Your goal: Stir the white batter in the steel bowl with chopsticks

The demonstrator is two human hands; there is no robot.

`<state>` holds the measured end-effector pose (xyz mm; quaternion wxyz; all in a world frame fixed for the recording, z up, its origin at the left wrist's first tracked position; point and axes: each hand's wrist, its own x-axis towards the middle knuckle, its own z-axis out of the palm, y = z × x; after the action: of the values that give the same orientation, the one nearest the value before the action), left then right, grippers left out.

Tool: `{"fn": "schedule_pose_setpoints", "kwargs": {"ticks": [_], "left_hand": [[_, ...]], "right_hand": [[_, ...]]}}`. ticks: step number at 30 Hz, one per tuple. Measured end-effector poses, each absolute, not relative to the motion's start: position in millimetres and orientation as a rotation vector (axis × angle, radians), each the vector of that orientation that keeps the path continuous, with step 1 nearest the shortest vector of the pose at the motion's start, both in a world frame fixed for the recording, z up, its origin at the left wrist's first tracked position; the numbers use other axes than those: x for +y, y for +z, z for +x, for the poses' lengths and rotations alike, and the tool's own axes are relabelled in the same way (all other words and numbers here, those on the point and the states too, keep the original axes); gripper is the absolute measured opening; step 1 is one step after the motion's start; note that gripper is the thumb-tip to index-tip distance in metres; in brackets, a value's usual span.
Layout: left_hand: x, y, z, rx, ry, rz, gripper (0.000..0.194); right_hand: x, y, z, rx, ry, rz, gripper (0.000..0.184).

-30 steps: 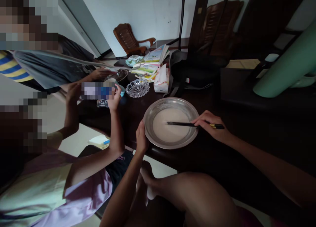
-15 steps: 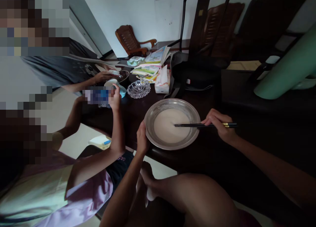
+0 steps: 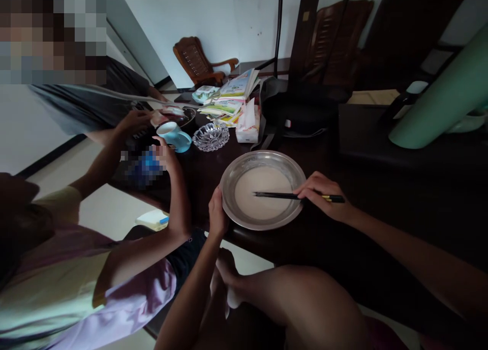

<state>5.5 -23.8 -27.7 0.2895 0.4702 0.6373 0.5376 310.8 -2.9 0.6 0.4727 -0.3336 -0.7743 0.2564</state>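
Observation:
A wide steel bowl (image 3: 238, 215) stands on the dark table near its front edge. Inside it lies a pale, creamy batter-like liquid (image 3: 263, 208). My left hand (image 3: 217, 215) grips the bowl's left rim, its thumb along the outside. In my right hand (image 3: 322, 195) is a pair of black chopsticks (image 3: 280, 194) with gold bands, held nearly level over the bowl's right rim. Their tips reach the middle of the liquid; how deep they dip I cannot tell.
Beyond the bowl are a glass dish (image 3: 211, 137), a tissue pack (image 3: 248, 122), stacked booklets (image 3: 232, 98) and a black bag (image 3: 301, 111). A blue mug (image 3: 175, 136) stands left, near a seated person's hand (image 3: 166, 157). A green cylinder (image 3: 427, 106) rises at right.
My right hand has moved left, taking the chopstick tips further left across the liquid. My left hand stays on the rim. The seated person's one arm now reaches toward the far bowl.

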Motion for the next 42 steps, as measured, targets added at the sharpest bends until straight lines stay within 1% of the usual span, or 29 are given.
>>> {"fn": "schedule_pose_setpoints", "kwargs": {"ticks": [1, 3, 5, 7, 8, 11, 15, 17, 20, 21, 24, 26, 29, 31, 34, 36, 37, 40, 42], "left_hand": [[-23.9, -28.0, 5.3, 1.693, 1.435, 1.258, 0.052], [-23.5, -28.5, 5.4, 1.666, 1.438, 1.261, 0.054], [-23.0, -28.8, 5.6, 1.651, 1.434, 1.267, 0.056], [-22.5, -28.6, 5.8, 1.66, 1.434, 1.27, 0.057], [-22.3, -28.4, 5.9, 1.664, 1.437, 1.269, 0.057], [-22.3, -27.4, 6.4, 1.659, 1.446, 1.252, 0.057], [-22.8, -26.7, 7.2, 1.634, 1.442, 1.244, 0.057], [-22.6, -27.2, 7.2, 1.636, 1.447, 1.249, 0.056], [-21.8, -28.8, 6.7, 1.654, 1.46, 1.26, 0.055], [-21.5, -29.3, 6.6, 1.649, 1.464, 1.263, 0.055], [-21.3, -30.0, 6.5, 1.608, 1.465, 1.257, 0.055], [-21.5, -29.6, 6.5, 1.603, 1.455, 1.258, 0.056], [-21.8, -28.2, 6.4, 1.647, 1.446, 1.266, 0.056], [-22.0, -27.1, 6.5, 1.662, 1.452, 1.266, 0.055], [-22.2, -25.7, 7.4, 1.619, 1.461, 1.277, 0.053], [-22.3, -25.1, 8.0, 1.591, 1.463, 1.283, 0.053], [-22.4, -24.9, 8.3, 1.587, 1.465, 1.28, 0.053], [-22.4, -24.4, 9.2, 1.591, 1.479, 1.236, 0.053], [-22.5, -24.1, 9.9, 1.593, 1.486, 1.204, 0.054]], "right_hand": [[-1.8, 0.2, 311.5, -1.864, 0.615, -0.857, 0.026], [0.1, -0.5, 313.5, -1.744, 0.619, -0.934, 0.031], [-0.3, -0.9, 314.3, -1.69, 0.656, -0.916, 0.036], [-2.2, -0.6, 312.9, -1.767, 0.689, -0.836, 0.036], [-2.9, -0.3, 311.9, -1.834, 0.695, -0.808, 0.032], [-2.5, 0.5, 311.2, -1.883, 0.648, -0.848, 0.026], [-0.6, 0.3, 313.8, -1.719, 0.639, -0.911, 0.036], [-0.7, 0.0, 313.0, -1.793, 0.666, -0.848, 0.033], [0.8, -0.2, 312.1, -1.922, 0.638, -0.814, 0.021], [1.7, -0.2, 312.7, -1.896, 0.62, -0.847, 0.021], [2.3, -0.2, 315.9, -1.737, 0.619, -0.907, 0.034], [0.9, -0.5, 316.1, -1.737, 0.664, -0.851, 0.037], [-0.1, -1.3, 313.7, -1.89, 0.676, -0.757, 0.027], [1.3, -1.6, 313.3, -1.907, 0.625, -0.801, 0.022], [2.7, -1.3, 315.2, -1.769, 0.591, -0.897, 0.03], [1.6, -1.2, 315.6, -1.755, 0.628, -0.859, 0.034], [0.8, -1.3, 315.2, -1.793, 0.645, -0.819, 0.033], [0.4, -1.8, 314.3, -1.913, 0.633, -0.769, 0.022], [1.5, -2.1, 315.3, -1.862, 0.614, -0.831, 0.023]]}}
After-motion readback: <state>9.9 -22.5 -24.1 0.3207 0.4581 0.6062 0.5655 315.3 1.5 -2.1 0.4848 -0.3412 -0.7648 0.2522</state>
